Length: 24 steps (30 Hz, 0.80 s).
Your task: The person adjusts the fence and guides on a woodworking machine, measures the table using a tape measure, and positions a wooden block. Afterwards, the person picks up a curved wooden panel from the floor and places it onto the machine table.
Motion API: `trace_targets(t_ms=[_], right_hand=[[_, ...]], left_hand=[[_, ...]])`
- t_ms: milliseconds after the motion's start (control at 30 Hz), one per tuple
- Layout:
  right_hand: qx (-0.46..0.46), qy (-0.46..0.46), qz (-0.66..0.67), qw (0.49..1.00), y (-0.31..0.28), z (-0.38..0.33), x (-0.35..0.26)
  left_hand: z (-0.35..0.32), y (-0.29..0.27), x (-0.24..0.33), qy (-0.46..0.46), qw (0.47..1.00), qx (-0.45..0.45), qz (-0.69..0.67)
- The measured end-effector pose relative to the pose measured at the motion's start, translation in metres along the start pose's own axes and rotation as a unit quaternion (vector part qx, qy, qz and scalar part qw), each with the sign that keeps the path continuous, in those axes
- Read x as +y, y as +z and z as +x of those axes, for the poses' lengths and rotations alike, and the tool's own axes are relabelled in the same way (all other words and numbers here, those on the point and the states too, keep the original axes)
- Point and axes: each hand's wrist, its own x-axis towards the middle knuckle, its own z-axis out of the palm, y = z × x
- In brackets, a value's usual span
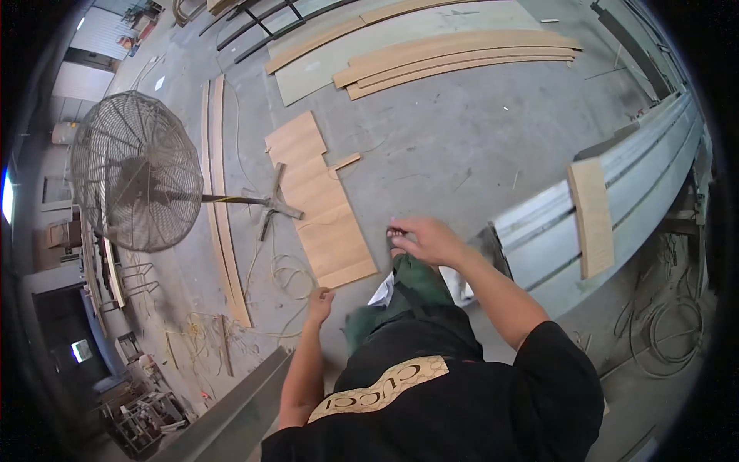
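My right hand (pixel 428 240) is held out in front of my body, above my green-trousered leg. Its fingers are bent and pinched together near a small dark shape at their tips; what that shape is, I cannot make out. Lower and to the left, my left hand (pixel 320 303) hangs beside my leg with its fingers curled in and nothing visible in them. Beyond it a brown sheet (pixel 331 208) with stepped edges lies on the floor, apart from both hands. Something white and crumpled (pixel 382 291) shows against my trousers.
A caged standing fan (pixel 137 171) leans into view at left, its base beside the sheet. Long wooden strips (pixel 218 192) lie near it. More boards (pixel 462 58) lie at the back. A short board (pixel 591 219) crosses the grey metal bench (pixel 539 231) at right. Cable (pixel 291 276) loops over the floor.
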Motion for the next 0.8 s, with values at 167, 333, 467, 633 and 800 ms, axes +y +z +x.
trace_targets(t_ms=[167,333,467,633,800], right_hand=[[0.073,-0.008,0.016,0.997,-0.051,0.104,-0.012],[0.157,0.058,0.048,0.985,-0.073,0.136,0.007],[0.208,0.148,0.014,0.967,-0.063,0.105,0.045],[0.195,0.325,-0.002,0.925,-0.041,0.085,0.061],[0.261,0.425,0.128,0.857,-0.024,0.085,0.039]], left_hand=[[0.07,-0.089,-0.016,-0.13,0.991,0.019,-0.039],[0.142,-0.133,0.013,-0.186,0.979,-0.085,-0.005],[0.263,-0.137,0.054,-0.163,0.964,-0.188,0.098],[0.457,-0.108,0.124,0.07,0.959,-0.212,0.174],[0.578,-0.045,0.33,0.223,0.942,-0.208,0.137]])
